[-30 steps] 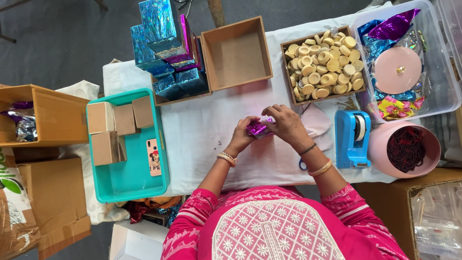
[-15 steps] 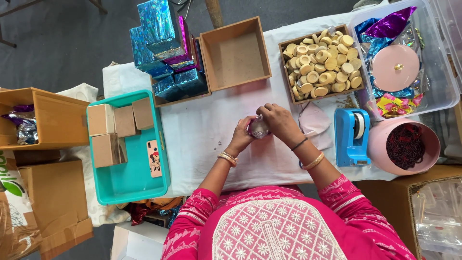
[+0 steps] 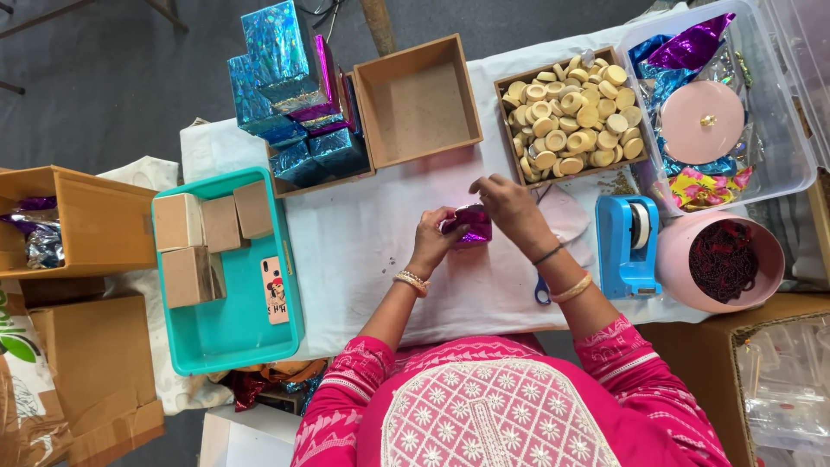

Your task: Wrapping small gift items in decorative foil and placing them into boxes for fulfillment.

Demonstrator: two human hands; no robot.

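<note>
A small parcel in shiny purple foil (image 3: pixel 468 225) sits between the two hands at the middle of the white-covered worktop (image 3: pixel 363 251). The left hand (image 3: pixel 432 244) cups the parcel from its left side, fingers curled against the foil. The right hand (image 3: pixel 508 210) comes over the parcel from the right, its fingertips pinched on the foil at the top edge. Both hands touch the parcel, which is held just above the cloth or resting on it; which of the two cannot be told.

Taking the parcel as the landmark: just to its right lies a blue tape dispenser (image 3: pixel 628 244), and beyond that a pink bowl (image 3: pixel 722 261) with dark beads. A pair of blue-handled scissors (image 3: pixel 541 291) peeks out under the right wrist. Past the parcel and to the right stands a wooden box of pale round discs (image 3: pixel 571 115), with a clear plastic tub (image 3: pixel 778 147) of foil sheets and a pink lid further right. Straight past the parcel is an empty wooden box (image 3: pixel 419 99), and left of that a stack of blue foil-wrapped boxes (image 3: pixel 281 86). Well to the parcel's left is a teal tray (image 3: pixel 229 333) holding plain cardboard boxes (image 3: pixel 203 227) and a phone (image 3: pixel 275 290). Nothing lies between the hands and the parcel.
</note>
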